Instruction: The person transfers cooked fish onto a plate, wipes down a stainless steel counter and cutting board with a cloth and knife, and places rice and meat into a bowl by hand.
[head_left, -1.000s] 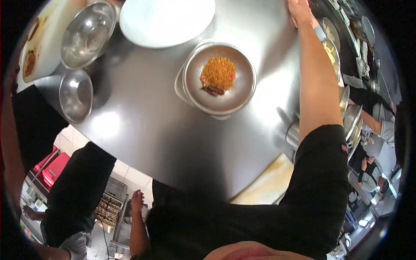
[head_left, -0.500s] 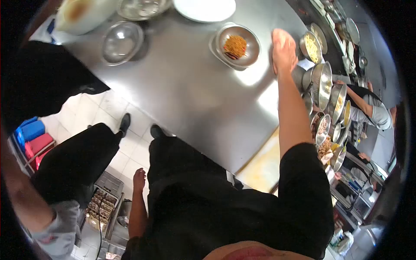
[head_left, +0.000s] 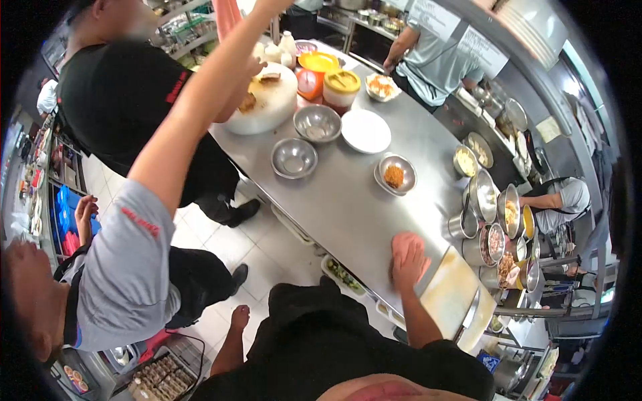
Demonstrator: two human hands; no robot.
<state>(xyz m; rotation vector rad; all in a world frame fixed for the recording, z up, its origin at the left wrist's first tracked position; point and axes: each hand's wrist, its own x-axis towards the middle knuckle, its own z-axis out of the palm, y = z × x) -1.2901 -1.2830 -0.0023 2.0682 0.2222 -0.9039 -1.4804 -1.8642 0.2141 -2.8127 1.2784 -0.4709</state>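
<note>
My right hand (head_left: 409, 269) presses a pink cloth (head_left: 404, 244) flat against the steel table (head_left: 348, 214), near the table's front edge. Just right of it lies a stained white cutting board (head_left: 438, 284) with a knife (head_left: 471, 307) on it. Beyond the cloth stands a metal bowl (head_left: 410, 182) holding orange-brown powder (head_left: 394, 176). My left hand (head_left: 240, 317) hangs low at my side, away from the table, its fingers curled in with nothing visible in them.
A white plate (head_left: 366, 131) and two metal bowls (head_left: 294, 158) stand farther back. Several food-filled bowls (head_left: 483, 195) line the right side. At the left, a co-worker in a grey shirt (head_left: 127, 267) reaches across; another in black (head_left: 127, 100) stands by a round chopping block (head_left: 274, 113).
My right hand has drawn the pink cloth from the table's far right side back toward me, beside the cutting board. The view has tilted up. A co-worker's arm now extends across the left.
</note>
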